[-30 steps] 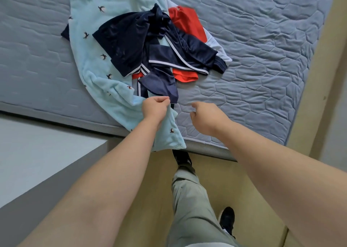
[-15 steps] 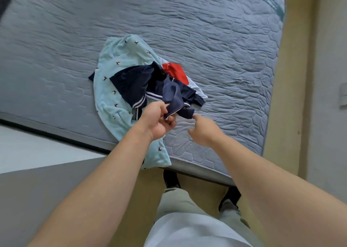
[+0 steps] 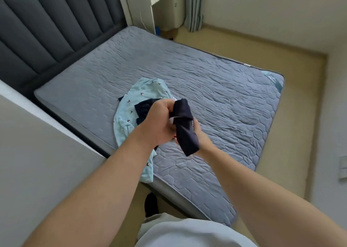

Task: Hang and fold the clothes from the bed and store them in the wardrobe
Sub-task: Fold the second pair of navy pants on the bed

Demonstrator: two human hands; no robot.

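The left hand (image 3: 159,123), in the middle of the frame, has its fingers curled tight around the top of a bunched dark navy fabric garment (image 3: 185,128), which hangs from that grip as a twisted strip. The right hand (image 3: 200,133) sits just behind the strip's lower part. One fingertip shows at the cloth's right edge, but the rest is covered, so I cannot tell whether those fingers are clamped on it or only touching.

The navy garment is held above the grey quilted mattress (image 3: 225,96), over a light blue garment printed with small dark birds (image 3: 139,98). More navy cloth (image 3: 143,106) lies on that one, and a sliver of red (image 3: 174,137) peeks out below the left hand. The blue garment's lower end droops over the bed's near edge, toward the lower centre of the frame. No wardrobe is plainly visible.

The risk, as I judge it, is tangling. If the lifted piece is caught on the cloth below, pulling it up could drag the overhanging blue garment onto the beige floor (image 3: 272,46). Held as a bunch, it may also unroll unevenly.
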